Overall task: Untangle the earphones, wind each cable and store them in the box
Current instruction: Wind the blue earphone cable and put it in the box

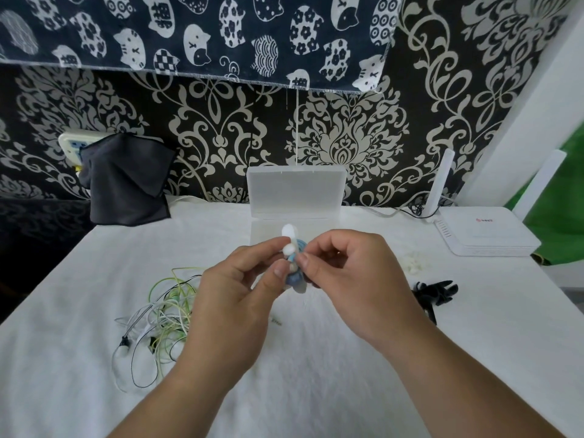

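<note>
Grips of left hand (234, 289) and right hand (350, 279) pinch an upright blue earphone coil (295, 276), open box (295, 191) just beyond.

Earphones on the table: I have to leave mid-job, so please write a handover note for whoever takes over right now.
Left hand: pinches the blue earphones, wound into a small bundle, near the white earbuds.
Right hand: pinches the same bundle from the other side.
Box: open, lid upright, just behind the hands; its base is partly hidden.
Tangle: green, white and black cables knotted together on the table, left of the hands.
Done: the blue pair looks wound.
Left: put it in the box, then untangle, wind and store the rest.
</note>
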{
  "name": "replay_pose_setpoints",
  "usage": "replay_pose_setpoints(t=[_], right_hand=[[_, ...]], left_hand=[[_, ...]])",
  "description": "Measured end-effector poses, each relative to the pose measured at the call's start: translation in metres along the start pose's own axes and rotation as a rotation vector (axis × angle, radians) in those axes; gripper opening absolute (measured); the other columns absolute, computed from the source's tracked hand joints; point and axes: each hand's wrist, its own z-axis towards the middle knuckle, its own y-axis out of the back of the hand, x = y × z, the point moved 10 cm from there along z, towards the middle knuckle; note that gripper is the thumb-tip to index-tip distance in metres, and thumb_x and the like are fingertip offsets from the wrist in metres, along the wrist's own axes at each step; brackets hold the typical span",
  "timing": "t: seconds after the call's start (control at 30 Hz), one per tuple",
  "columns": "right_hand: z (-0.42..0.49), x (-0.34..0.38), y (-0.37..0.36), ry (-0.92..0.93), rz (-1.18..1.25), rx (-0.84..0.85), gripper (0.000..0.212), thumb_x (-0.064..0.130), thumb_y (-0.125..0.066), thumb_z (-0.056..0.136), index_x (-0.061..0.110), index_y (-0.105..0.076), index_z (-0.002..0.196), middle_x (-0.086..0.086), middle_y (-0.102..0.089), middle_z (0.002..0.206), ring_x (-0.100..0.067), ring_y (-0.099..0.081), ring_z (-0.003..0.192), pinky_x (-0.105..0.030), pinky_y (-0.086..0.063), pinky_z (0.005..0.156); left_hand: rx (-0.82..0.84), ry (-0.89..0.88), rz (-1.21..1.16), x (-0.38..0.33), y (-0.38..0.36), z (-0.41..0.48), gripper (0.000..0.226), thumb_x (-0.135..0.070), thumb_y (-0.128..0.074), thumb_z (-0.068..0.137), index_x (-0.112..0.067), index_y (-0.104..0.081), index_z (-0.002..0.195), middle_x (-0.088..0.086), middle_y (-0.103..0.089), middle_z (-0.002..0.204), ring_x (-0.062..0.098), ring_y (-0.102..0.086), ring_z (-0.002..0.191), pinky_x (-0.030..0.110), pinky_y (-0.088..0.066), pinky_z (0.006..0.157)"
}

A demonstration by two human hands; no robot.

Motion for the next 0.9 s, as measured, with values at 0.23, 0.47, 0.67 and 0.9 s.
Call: replay_pose_setpoints(t=[0.23,0.47,0.67,0.9], right_hand=[[-0.001,-0.002,-0.009,-0.022,-0.011,0.051,0.014,0.017,-0.07,0.088,0.018,-0.069,0.074,0.001,-0.069,0.067,-0.014,-0.059,0.061,-0.034,-0.053,0.065],[0.001,-0.009,-0.01,-0.053,0.094,0.067,0.013,0.011,-0.071,0.087,0.014,-0.071,0.074,-0.007,-0.071,0.073,-0.032,-0.067,0.077,-0.049,-0.058,0.079],[0.001,-0.028,-0.011,-0.22,0.35,0.077,0.012,0.002,-0.073,0.084,0.012,-0.069,0.077,-0.024,-0.07,0.089,-0.026,-0.068,0.075,-0.037,-0.059,0.075],[-0.001,-0.041,-0.022,-0.358,0.531,0.096,0.029,-0.001,-0.07,0.084,0.014,-0.066,0.108,-0.023,-0.066,0.096,-0.031,-0.067,0.084,-0.047,-0.055,0.087]], left_hand=[[-0.051,0.027,0.009,0.004,0.008,0.002,0.029,0.004,-0.06,0.092,-0.019,-0.077,0.1,0.006,-0.077,0.093,0.026,-0.074,0.088,0.028,-0.059,0.077],[-0.053,0.01,0.012,0.002,0.009,0.001,0.029,0.003,-0.061,0.091,-0.02,-0.076,0.098,0.003,-0.077,0.092,0.024,-0.074,0.089,0.028,-0.059,0.076],[-0.008,-0.012,0.018,-0.001,0.005,0.002,0.032,0.004,-0.065,0.087,-0.024,-0.078,0.097,0.004,-0.074,0.101,0.027,-0.072,0.096,0.034,-0.058,0.082],[-0.012,-0.019,0.037,-0.001,0.002,0.0,0.039,0.007,-0.062,0.089,-0.029,-0.078,0.091,0.002,-0.071,0.107,0.026,-0.071,0.098,0.036,-0.059,0.081]])
